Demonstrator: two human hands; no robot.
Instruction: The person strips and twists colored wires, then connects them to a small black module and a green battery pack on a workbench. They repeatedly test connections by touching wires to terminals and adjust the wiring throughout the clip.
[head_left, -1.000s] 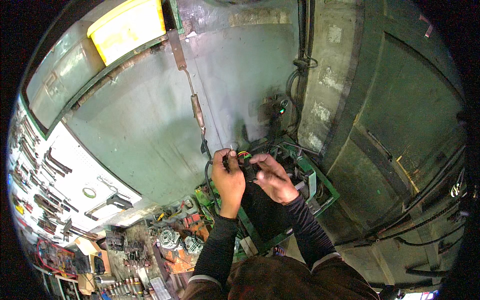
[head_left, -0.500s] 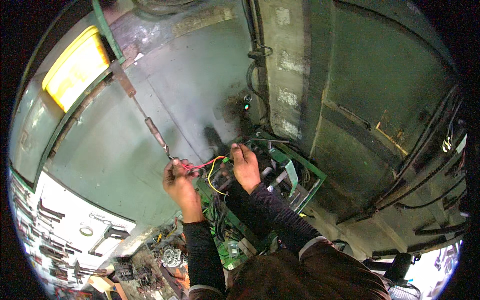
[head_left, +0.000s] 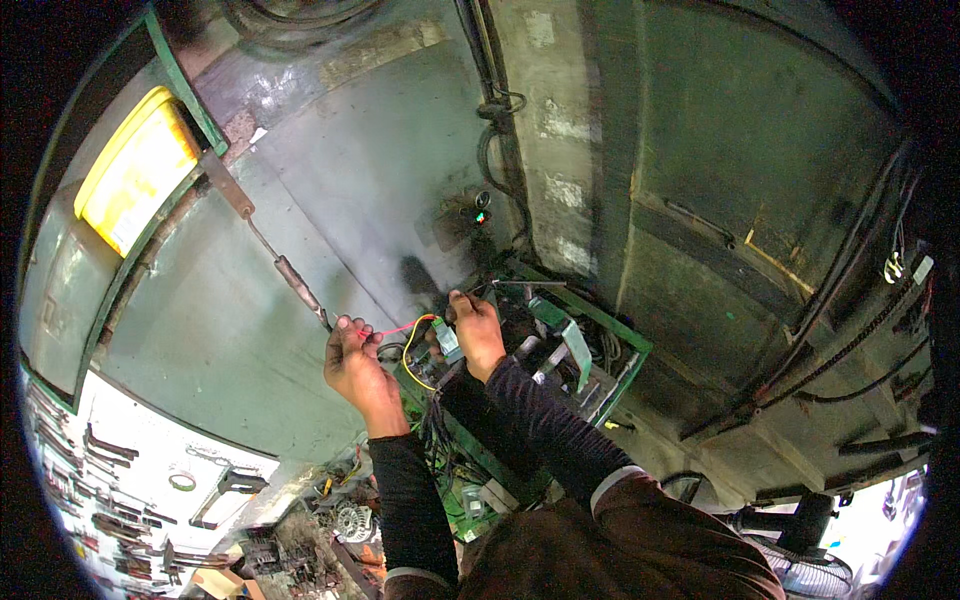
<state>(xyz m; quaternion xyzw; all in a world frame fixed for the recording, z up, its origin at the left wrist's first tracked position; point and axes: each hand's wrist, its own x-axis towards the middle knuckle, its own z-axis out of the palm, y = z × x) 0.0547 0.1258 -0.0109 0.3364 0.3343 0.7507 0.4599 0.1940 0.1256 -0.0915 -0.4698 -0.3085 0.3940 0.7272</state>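
Note:
My left hand [head_left: 362, 375] is closed, its thumb and fingers pinching a thin red wire [head_left: 397, 329]. The wire runs across to a small pale block with a green end [head_left: 447, 342], which my right hand [head_left: 476, 335] grips between thumb and fingers. From the same block a yellow wire [head_left: 407, 360] loops down toward the machine. Both hands are above an open green metal frame [head_left: 625, 375] packed with cables and parts. Close to my left fingertips ends a metal rod [head_left: 297, 285] with thicker sections; whether they touch it I cannot tell.
A bright yellow-rimmed container [head_left: 140, 170] is at upper left. Hand tools hang on a white board [head_left: 150, 430]; a bench below it [head_left: 290, 550] bears metal parts. Dark cables [head_left: 492, 110] run down the wall beyond my hands. A fan [head_left: 805, 570] stands at lower right.
My right hand has turned and shifted slightly left, showing more of the pale block. The red wire and yellow loop have moved with it. The whole view has shifted a little.

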